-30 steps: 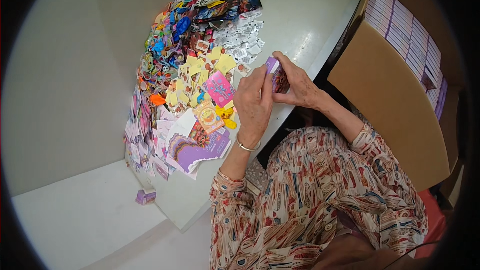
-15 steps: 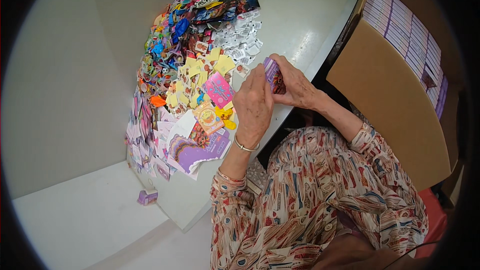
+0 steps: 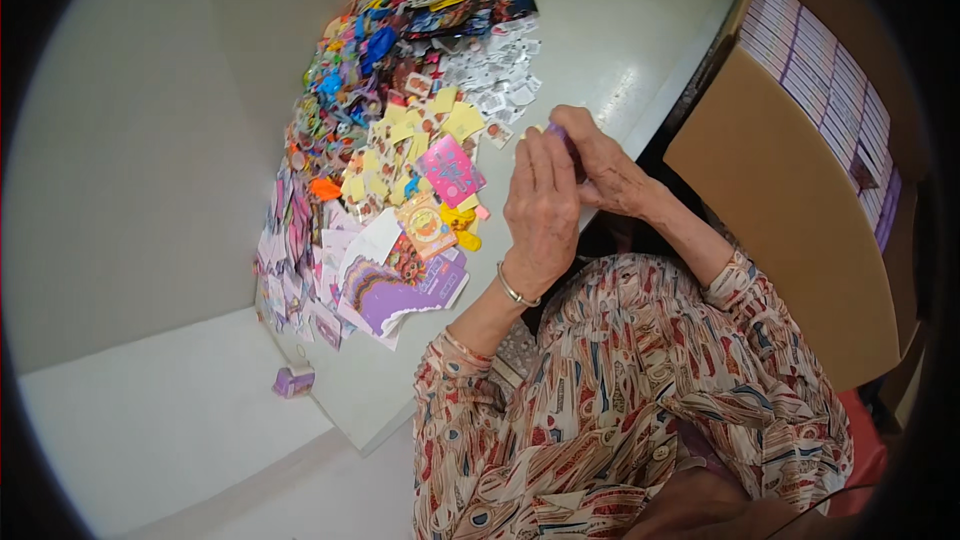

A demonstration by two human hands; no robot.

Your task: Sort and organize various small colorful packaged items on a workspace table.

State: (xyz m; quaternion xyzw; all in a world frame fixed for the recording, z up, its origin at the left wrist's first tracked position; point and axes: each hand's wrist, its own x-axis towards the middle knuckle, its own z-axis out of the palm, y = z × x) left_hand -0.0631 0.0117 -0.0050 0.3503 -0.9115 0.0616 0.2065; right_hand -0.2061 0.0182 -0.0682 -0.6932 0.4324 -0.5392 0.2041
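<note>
Over the table's near edge, my left hand [image 3: 543, 202] and my right hand [image 3: 612, 168] are closed around a small purple box [image 3: 560, 133]. Only a strip of it shows between the fingers; the rest is covered by my hands. The left hand's back faces up, its fingers lying along the box. My right thumb and fingers grip it from the other side. Left of my hands lie a pink card with a star pattern [image 3: 450, 171], an orange card [image 3: 427, 224], small yellow balloons [image 3: 460, 225] and a torn purple printed card [image 3: 393, 292].
A heap of small colourful toys [image 3: 345, 80] runs along the table's left side. Beside it lie white packets [image 3: 495, 65], yellow cards [image 3: 400, 135] and dark foil packs [image 3: 470, 12]. At right stands a cardboard carton [image 3: 790, 210] with rows of boxes [image 3: 815, 70]. A purple box [image 3: 294, 381] lies lower left.
My left hand has shifted right and now covers more of the box, whose printed face was visible before. The box has turned within my hands. The whole view has shifted slightly.
</note>
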